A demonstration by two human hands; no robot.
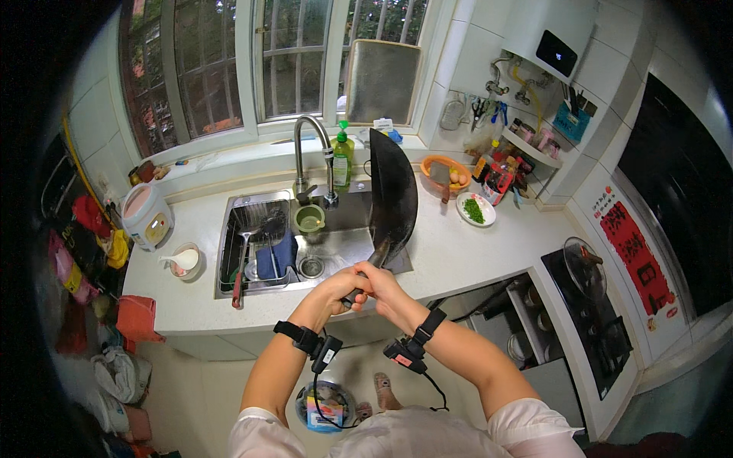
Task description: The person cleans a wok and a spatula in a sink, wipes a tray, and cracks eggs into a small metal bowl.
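Both of my hands are closed around the handle of a black wok (395, 186). The wok is tipped on its side over the right part of the stainless steel sink (349, 246), its inside turned mostly to the left. My left hand (342, 289) grips the handle's near end, and my right hand (379, 286) holds it just beside, touching the left. Above the sink stands a curved metal faucet (312, 129). A small green bowl (310, 218) sits under it. In the sink's left basin lie a wire rack, a blue cloth (276, 256) and a spatula with a red handle (237, 289).
A green dish soap bottle (342, 160) stands behind the sink. Right of the wok are an orange basket (426, 166) with eggs, a plate of chopped greens (487, 212) and sauce bottles. A glass lid (578, 275) rests on the stove (610, 383). A bowl (192, 272) stands left.
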